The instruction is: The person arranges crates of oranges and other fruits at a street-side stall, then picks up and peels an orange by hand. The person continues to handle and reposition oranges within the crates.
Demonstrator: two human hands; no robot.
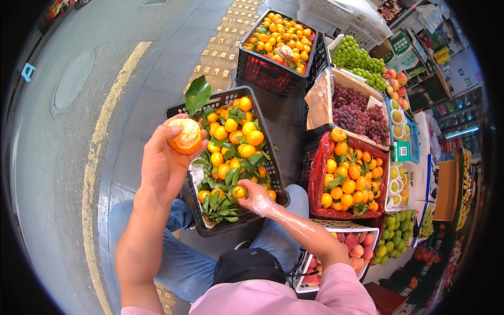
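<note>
Gripping a partly peeled mandarin in the left hand, bracing with the thumb at its left side and with the fingers behind, mostly hidden. Facing upward and slightly left with the pale peeled portion; showing orange peel at the lower right, toward the fingers. Appearing near round, and presenting a long axis too indistinct to tell from this angle. Sitting above the left edge of a black slatted crate, well apart from the right hand.

Closing the right hand around a whole mandarin, holding it at the fingertips low among leafy mandarins inside the crate. Leaving contact with the fruit beneath unclear. Crossing the crate's right rim with the right forearm.

Passing near a large green leaf just beyond the left hand. Having room to the left of that hand over grey paving, as far as a painted yellow line. Finding a narrower strip to the right of the right hand, before a red-lined crate. Facing a second black crate farther beyond both hands. Bounding the near side, below both hands, with denim-clad legs.
</note>
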